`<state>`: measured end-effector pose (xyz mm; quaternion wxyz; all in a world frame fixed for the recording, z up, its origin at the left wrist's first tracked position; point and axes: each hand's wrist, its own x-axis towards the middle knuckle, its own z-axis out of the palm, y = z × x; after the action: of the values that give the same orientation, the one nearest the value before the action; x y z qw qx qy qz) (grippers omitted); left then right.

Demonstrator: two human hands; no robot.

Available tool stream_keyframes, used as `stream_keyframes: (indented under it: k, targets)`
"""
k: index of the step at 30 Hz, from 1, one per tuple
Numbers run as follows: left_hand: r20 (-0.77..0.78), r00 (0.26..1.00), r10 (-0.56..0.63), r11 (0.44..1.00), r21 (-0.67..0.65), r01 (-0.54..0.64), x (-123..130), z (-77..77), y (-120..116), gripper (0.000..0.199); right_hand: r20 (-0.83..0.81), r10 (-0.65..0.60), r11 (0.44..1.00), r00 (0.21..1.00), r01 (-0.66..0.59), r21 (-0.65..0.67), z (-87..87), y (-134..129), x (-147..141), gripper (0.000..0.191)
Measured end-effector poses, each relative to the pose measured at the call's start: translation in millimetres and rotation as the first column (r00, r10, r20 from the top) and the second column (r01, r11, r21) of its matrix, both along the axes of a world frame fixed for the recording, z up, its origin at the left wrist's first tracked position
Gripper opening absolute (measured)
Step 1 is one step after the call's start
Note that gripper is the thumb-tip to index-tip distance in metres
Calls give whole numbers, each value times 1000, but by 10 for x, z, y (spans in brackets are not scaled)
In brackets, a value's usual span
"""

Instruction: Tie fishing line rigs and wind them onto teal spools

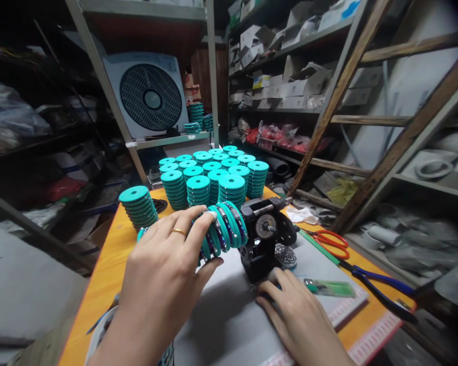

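Note:
My left hand (168,259), with a ring on one finger, is wrapped round a row of teal spools (229,226) lying on its side, dark winding showing between the discs. The row's right end is beside a black winding machine (261,239). My right hand (290,305) rests low on the white board (221,315), at the foot of the machine, with its fingers bent and pressed together; whatever they hold is hidden. Just behind those fingers stands a round clear container of small metal pieces (285,255).
Stacks of teal spools (198,190) stand at the back of the yellow table (103,274). To the right lie orange scissors (330,244), blue-handled pliers (383,287) and a green cutter (330,288). A fan (151,96), shelves and a wooden ladder (339,86) are behind.

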<state>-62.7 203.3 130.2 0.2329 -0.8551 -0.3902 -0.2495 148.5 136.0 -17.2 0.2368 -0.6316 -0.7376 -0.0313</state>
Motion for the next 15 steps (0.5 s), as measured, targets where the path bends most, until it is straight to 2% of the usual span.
stream_keyframes:
  k: [8, 15]
  targets:
    - [12, 1000, 1, 1000, 4, -1, 26, -2, 17, 48, -59, 43, 998, 997, -40, 46, -74, 16, 30, 13]
    - [15, 1000, -6, 999, 32, 6, 8, -9, 9, 51, -16, 67, 991, 998, -65, 119, -96, 38, -14, 17]
